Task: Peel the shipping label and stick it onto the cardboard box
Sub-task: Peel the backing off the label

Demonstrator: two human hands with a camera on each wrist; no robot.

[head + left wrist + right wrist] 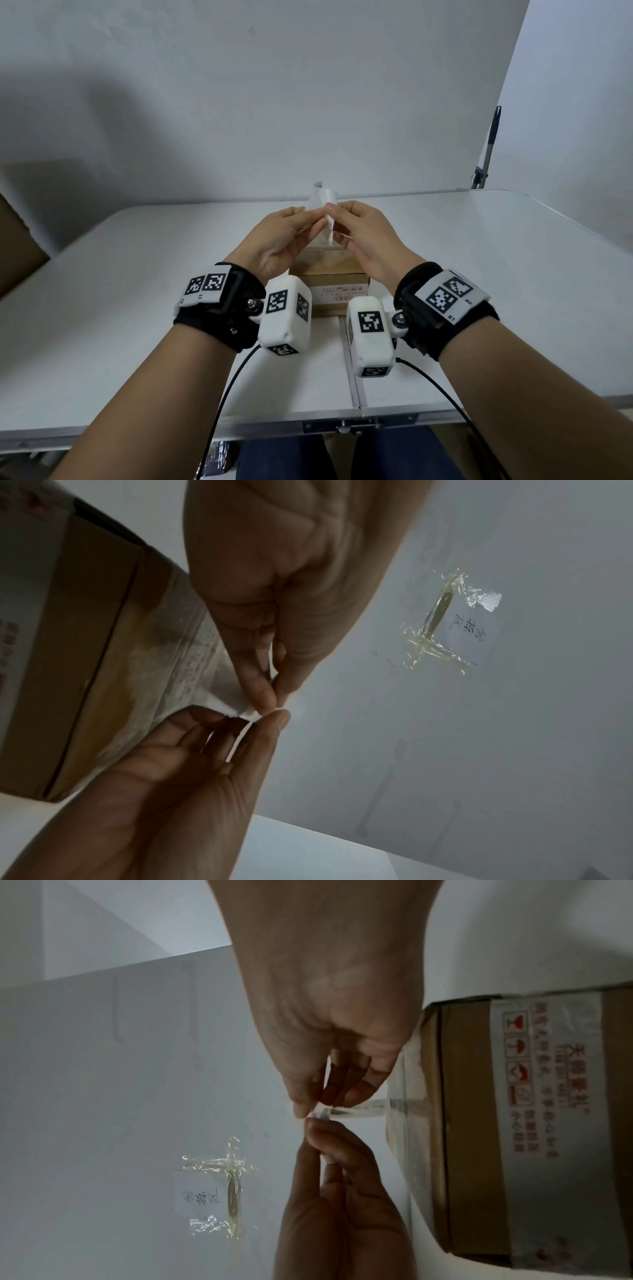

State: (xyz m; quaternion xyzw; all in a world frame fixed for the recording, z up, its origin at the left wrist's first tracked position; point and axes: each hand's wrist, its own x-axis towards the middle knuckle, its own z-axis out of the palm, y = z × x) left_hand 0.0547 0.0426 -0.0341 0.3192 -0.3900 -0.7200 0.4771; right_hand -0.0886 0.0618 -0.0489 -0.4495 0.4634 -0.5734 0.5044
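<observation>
Cardboard edge [20,250] shows at the far left of the head view, cut off by the frame, so what it belongs to cannot be told. Moving right, the left hand [277,236] is raised above the white surface [120,291], its thumb and forefinger pinched together on one edge of the shipping label [322,202]. The label stands up between the two hands, crumpled and partly folded, held in the air over the cardboard box [337,294], which sits on the surface just in front of the wrists. The right hand [363,233] pinches the label from the other side, fingers [304,1096] closed on a thin edge right against the left fingertips.

Judging by that paired pinch, the peeling step is in hand: the two layers are being worked apart at a corner. Next, the sticky layer would need to come cleanly free of the backing, then be spread flat and pressed onto the top of the box without creasing.

Whether any separation has started is hard to make out; both wrist views show only a small white sliver between the fingertips. Most of the box top is hidden behind the hands. Farther right, a dark pole [488,150] leans by the wall.
</observation>
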